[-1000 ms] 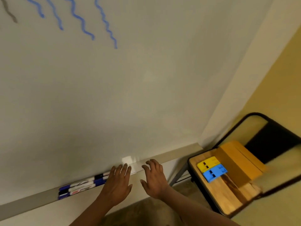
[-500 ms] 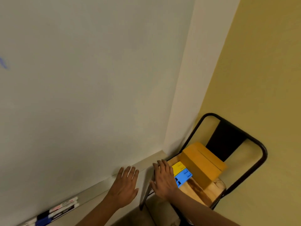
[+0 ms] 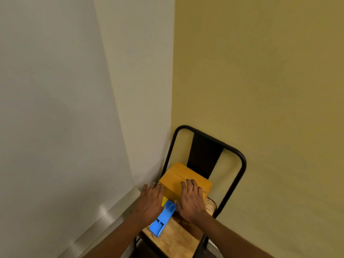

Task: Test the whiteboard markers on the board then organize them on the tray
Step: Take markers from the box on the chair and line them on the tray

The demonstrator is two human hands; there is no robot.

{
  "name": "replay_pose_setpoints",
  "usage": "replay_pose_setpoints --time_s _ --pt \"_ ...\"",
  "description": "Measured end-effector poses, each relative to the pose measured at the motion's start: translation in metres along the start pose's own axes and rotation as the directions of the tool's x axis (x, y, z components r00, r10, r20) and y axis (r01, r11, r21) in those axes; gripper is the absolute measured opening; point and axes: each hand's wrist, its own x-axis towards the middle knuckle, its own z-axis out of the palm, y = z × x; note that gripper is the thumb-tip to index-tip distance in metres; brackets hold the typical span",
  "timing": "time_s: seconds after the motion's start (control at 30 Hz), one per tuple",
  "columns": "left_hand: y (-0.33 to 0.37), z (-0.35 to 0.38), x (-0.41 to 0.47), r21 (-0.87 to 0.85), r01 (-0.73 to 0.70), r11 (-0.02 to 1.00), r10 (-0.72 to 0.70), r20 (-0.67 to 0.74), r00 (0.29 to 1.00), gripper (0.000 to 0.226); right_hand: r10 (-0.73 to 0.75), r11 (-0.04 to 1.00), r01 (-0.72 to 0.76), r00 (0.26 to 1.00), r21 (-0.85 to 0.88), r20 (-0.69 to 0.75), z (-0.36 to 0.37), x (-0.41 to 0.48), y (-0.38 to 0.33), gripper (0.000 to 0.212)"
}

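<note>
1. Left hand (image 3: 150, 202): fingers straight and relaxed, gripping nothing, over a yellow block (image 3: 164, 200).
2. Right hand (image 3: 191, 200): fingers extended, empty, over a brown cardboard box (image 3: 175, 179).
3. A blue notched block (image 3: 162, 218) lies between the hands on the chair (image 3: 240, 161).
4. The whiteboard (image 3: 46, 108) and its metal tray (image 3: 104, 218) lie left of both hands, apart from them.

Chair seat (image 3: 178, 237): wood.
On it: orange box (image 3: 176, 174) at back; blue piece (image 3: 161, 221) in front; yellow piece (image 3: 164, 200) beside it.
Tray (image 3: 106, 216): metal ledge, left.
</note>
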Motion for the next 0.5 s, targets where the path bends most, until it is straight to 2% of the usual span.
replay_pose_setpoints --time_s 0.17,0.27,0.37,0.5 --pt "0.002 -0.001 0.057 0.009 -0.046 0.999 0.045 0.065 0.997 0.103 0.121 0.993 -0.122 0.988 0.002 0.092 0.004 0.013 0.034 0.085" --pt "-0.002 -0.006 0.082 0.051 -0.071 0.996 0.064 0.126 0.99 0.114 0.127 0.992 -0.125 0.985 -0.027 0.115 0.005 0.017 0.043 0.089" --pt "-0.006 -0.01 0.102 0.037 -0.115 0.993 0.112 0.076 0.991 0.115 0.147 0.989 -0.145 0.981 -0.023 0.129 0.006 0.023 0.046 0.091" --pt "-0.01 -0.007 0.122 0.004 -0.168 0.986 0.167 0.083 0.982 0.115 0.172 0.985 -0.169 0.975 -0.028 0.144 0.009 0.028 0.042 0.09"
